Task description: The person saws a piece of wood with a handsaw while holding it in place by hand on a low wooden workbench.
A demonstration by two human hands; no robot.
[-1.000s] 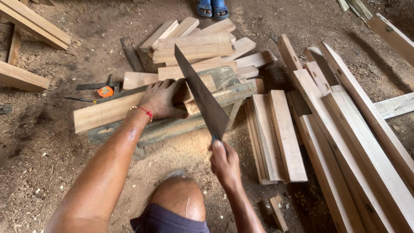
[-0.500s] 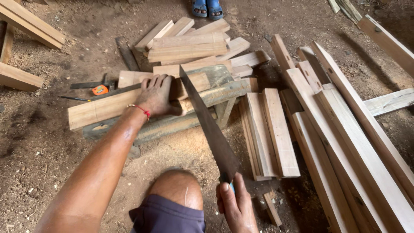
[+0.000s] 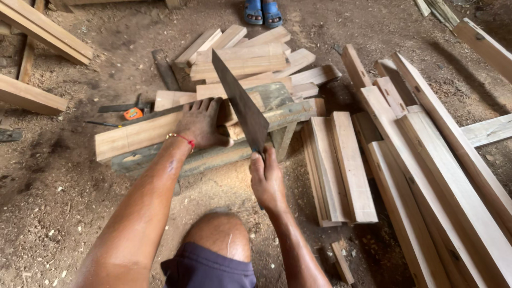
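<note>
Sawdust-strewn dirt floor, left hand (image 3: 201, 124) pressing plank (image 3: 138, 136) flat, right hand (image 3: 266, 178) clenched on handsaw (image 3: 240, 101) just right of it

Bare arms, red thread bracelet (image 3: 181, 138) on left wrist, dark blue shorts (image 3: 208, 268).

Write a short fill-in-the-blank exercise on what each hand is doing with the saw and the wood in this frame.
1. The right hand grips the handle of a ____.
2. The left hand presses flat on a ____ laid across the bench.
3. The tape measure on the ground left of the plank is ____ in colour.
4. The pair of feet at the top edge wear ____ sandals.

Missing words: saw; plank; orange; blue
</note>
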